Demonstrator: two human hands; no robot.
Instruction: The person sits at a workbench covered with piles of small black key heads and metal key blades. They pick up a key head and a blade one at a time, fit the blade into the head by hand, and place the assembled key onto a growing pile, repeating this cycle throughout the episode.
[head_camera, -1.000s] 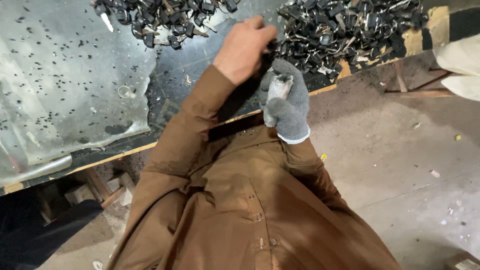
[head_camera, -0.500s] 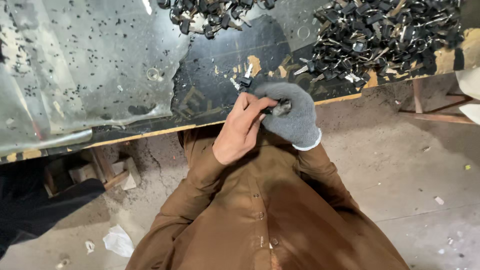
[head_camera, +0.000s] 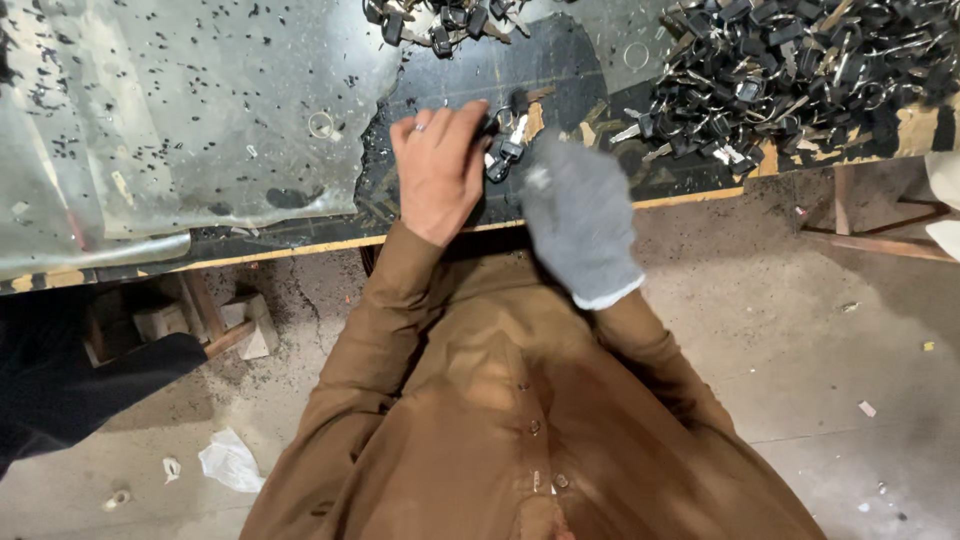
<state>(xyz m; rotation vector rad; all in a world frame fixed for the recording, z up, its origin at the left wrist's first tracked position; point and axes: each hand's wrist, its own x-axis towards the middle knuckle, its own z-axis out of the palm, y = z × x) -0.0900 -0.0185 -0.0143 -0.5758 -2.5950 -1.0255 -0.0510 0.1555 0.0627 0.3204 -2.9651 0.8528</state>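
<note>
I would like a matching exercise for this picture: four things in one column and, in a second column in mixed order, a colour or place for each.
Things:
1. left hand
2. right hand
3. big pile of keys
4. crumpled paper

Descriptions:
A. on the floor
B. in a grey glove
C. bare, with a ring
D. far right on the bench

Pairs: 1-C, 2-B, 3-D, 4-A
</note>
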